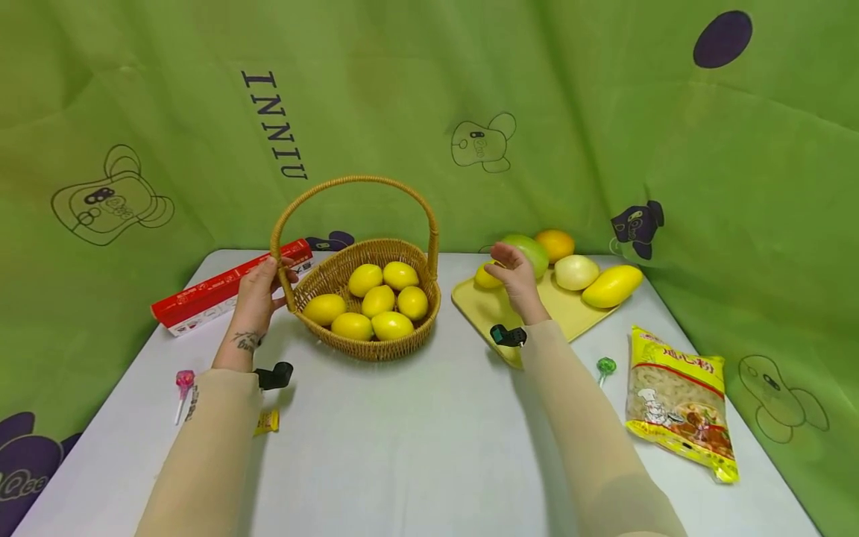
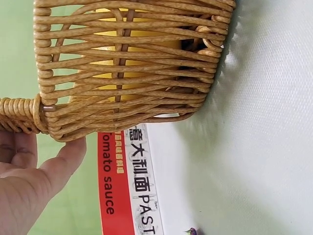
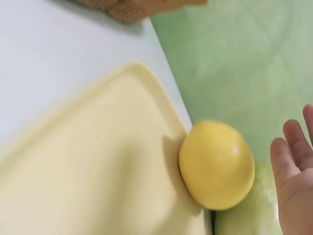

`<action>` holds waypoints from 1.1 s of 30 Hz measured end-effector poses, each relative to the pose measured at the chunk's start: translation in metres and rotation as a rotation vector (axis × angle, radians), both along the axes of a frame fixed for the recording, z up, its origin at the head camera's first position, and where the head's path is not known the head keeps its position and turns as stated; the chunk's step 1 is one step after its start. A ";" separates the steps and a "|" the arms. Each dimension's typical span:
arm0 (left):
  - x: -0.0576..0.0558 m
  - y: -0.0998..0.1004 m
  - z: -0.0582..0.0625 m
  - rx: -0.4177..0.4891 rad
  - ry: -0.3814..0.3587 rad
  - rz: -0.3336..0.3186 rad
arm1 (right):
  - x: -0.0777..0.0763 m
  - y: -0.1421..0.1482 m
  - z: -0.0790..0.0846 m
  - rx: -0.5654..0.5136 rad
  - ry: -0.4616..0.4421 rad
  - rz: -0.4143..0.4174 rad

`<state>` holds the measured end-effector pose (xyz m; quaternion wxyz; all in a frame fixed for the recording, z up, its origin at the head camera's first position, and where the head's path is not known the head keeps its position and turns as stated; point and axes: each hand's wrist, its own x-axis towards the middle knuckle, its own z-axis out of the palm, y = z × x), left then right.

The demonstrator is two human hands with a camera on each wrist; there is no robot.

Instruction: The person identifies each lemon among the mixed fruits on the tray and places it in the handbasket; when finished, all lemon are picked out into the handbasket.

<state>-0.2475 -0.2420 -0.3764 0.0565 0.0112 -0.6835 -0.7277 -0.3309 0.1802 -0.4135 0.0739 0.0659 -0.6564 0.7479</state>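
Observation:
My left hand (image 1: 253, 297) grips the base of the arched handle (image 1: 276, 237) on the left side of a wicker basket (image 1: 379, 352). In the left wrist view, fingers curl behind the handle and the thumb presses just under the basket's rim. Several yellow lemons (image 1: 379, 301) lie in the basket. My right hand (image 1: 520, 283) is raised over a pale yellow tray (image 1: 479, 306), fingers extended and holding nothing. Close to it, a single lemon (image 3: 217, 165) sits at the tray's edge; the right wrist view shows space between hand and lemon.
On the tray are a green mango (image 1: 533, 253), an orange fruit (image 1: 555, 244), a pale round fruit (image 1: 577, 273) and a yellow mango (image 1: 612, 286). A red pasta box (image 1: 215, 287), lollipops (image 1: 184, 380), a yellow-wrapped candy (image 1: 267, 422) and a noodle bag (image 1: 681, 403) lie around.

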 end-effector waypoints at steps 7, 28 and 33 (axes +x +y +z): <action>0.001 0.000 0.000 -0.029 -0.008 0.002 | -0.011 0.009 -0.001 0.110 -0.055 -0.007; 0.004 0.002 0.001 0.001 0.019 0.002 | -0.019 0.014 -0.012 0.549 -0.176 0.090; 0.003 0.002 0.000 -0.015 0.012 0.004 | -0.018 0.009 -0.019 0.571 -0.188 0.088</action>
